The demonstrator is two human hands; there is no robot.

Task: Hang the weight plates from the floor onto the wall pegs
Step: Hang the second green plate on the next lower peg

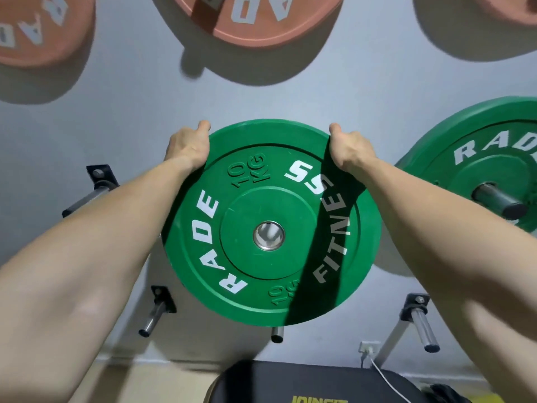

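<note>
Head view, looking down my arms: I have the green 10 kg plate (270, 225) held up in front of the wall, its lettered face toward me. My left hand (187, 146) and right hand (350, 151) each clamp the upper rim, one on either side of the top. My grip is closed on the plate, though the fingers wrapped behind the rim are hidden. The plate sits between the bare left peg (90, 196) and the hung green plate (479, 158), which rests on its own peg to my right. Nothing pokes through the steel-lined centre hole (268, 235), so I judge it is not yet on a peg.

What worries me is that the plate covers whatever peg I am aiming for. Only a peg tip (277, 334) shows just below its lower edge. Working blind, I could butt the rubber back against a peg end instead of finding the hole. That jolt could twist the plate out of a grip that holds it only at the top. If it drops, it falls toward the black pad (305, 382) and the white cable (386, 376) below. Drifting right could also knock it against the hung green plate.
</note>
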